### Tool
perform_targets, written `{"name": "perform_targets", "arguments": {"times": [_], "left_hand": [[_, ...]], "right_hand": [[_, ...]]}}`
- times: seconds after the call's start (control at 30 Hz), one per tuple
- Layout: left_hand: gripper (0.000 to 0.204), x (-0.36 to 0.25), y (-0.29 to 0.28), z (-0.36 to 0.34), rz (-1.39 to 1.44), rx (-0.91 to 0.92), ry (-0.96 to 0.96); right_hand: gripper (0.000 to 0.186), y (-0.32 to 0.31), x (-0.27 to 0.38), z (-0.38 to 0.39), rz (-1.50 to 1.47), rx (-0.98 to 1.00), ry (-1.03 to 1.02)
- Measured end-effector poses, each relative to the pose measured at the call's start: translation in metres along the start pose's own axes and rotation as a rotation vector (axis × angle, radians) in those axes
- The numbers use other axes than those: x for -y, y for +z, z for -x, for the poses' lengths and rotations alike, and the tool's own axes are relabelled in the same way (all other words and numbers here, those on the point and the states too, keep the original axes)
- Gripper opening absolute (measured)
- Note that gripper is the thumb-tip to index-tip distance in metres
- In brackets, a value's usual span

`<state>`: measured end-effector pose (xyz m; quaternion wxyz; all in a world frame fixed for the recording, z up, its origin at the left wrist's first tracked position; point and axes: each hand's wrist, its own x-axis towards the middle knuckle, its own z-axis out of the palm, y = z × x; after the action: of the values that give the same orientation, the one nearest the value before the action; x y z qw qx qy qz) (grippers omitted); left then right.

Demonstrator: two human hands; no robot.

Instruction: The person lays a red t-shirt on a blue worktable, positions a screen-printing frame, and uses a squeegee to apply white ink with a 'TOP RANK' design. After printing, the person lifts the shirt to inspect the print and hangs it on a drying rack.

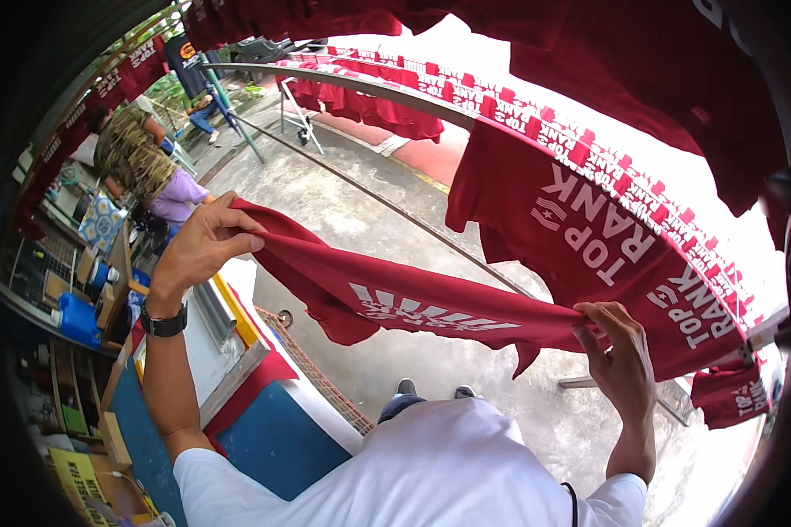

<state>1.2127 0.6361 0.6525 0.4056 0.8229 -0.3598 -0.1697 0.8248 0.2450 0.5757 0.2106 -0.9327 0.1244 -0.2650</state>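
A red printed T-shirt [413, 285] hangs stretched between my two hands in front of my chest, its white print facing up. My left hand [204, 246] pinches one end of the cloth between thumb and fingers; a dark watch sits on that wrist. At the other end, my right hand [620, 347] grips the cloth with its fingers curled over the edge. The middle of the shirt sags a little, and its lower folds dangle above the concrete. Just beyond my right hand, a similar red shirt [580, 211] with white print hangs from a rail.
Many red shirts hang along a curved metal rail [395, 92] ahead and right. At my left stands a blue-topped table [281, 443] with a yellow-and-white printing frame [211, 351]. A blue jug [79, 318] rests on shelving. A person in a camouflage shirt [136, 149] stands far left; another sits behind.
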Motion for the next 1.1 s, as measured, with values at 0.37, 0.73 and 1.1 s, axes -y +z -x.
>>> {"name": "perform_targets", "arguments": {"times": [0.37, 0.73, 1.1], "left_hand": [[0.020, 0.019, -0.049, -0.063, -0.046, 0.052, 0.011], [0.013, 0.061, -0.081, -0.094, -0.062, 0.010, 0.176], [0.019, 0.092, -0.110, -0.133, 0.004, -0.147, 0.394]], "right_hand": [[0.016, 0.030, 0.032, -0.055, 0.064, 0.017, 0.221], [0.013, 0.048, 0.041, -0.077, 0.057, 0.023, -0.147], [0.051, 0.071, 0.047, -0.141, -0.707, 0.153, -0.155]]}}
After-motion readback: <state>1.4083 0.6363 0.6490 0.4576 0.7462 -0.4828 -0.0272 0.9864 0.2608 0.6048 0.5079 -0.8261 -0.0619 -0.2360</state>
